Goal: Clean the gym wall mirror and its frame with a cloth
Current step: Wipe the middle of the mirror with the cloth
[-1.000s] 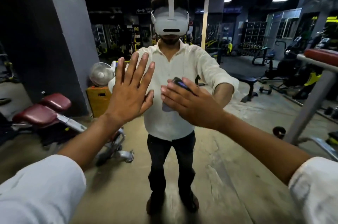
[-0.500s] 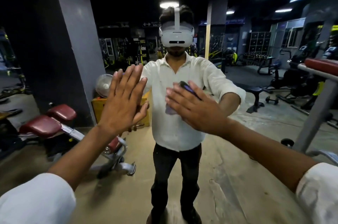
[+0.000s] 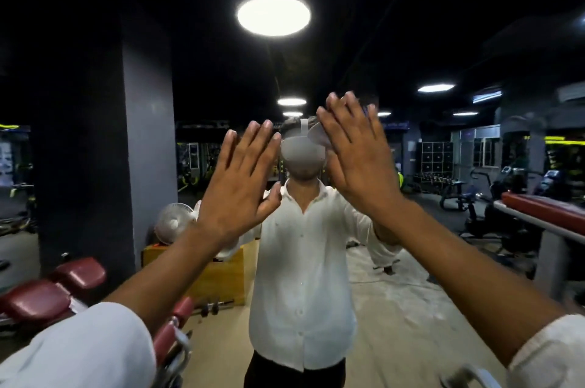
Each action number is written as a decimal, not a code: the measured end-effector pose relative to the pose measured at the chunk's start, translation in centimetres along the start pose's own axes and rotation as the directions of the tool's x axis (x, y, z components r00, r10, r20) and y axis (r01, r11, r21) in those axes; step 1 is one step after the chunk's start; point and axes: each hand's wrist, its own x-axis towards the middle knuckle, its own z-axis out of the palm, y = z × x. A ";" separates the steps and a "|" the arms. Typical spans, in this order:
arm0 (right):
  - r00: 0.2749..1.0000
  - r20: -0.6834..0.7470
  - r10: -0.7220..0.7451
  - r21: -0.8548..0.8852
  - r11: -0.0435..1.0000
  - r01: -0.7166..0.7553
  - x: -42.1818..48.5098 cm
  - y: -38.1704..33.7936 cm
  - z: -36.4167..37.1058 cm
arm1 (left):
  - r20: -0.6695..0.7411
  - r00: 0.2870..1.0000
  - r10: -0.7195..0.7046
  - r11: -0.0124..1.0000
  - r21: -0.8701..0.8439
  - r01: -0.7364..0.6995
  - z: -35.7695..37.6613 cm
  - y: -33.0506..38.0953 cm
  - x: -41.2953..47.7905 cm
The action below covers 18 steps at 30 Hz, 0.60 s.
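The big mirror (image 3: 395,277) shows a dark gym. Both hands are up on it — the left hand (image 3: 235,185) flat and spread wide, empty. The right hand (image 3: 357,163) presses a pale cloth (image 3: 319,136) to the glass.

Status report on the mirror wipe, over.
Left hand flat, empty. Right hand pressing cloth on mirror, high up. Nothing in the way.

No legible text, label, brand, number or sign found. The dark panels (image 3: 202,125) above the equipment in the mirror's reflection may carry lettering, but it is too small and blurred to read. The pale poster (image 3: 6,163) at the far left edge shows markings that cannot be made out.
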 end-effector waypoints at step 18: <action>0.988 0.003 -0.153 -0.051 0.987 0.153 4.6 6.6 -0.7 | -0.049 0.996 0.072 0.997 0.010 -0.071 -0.1 -1.1 3.9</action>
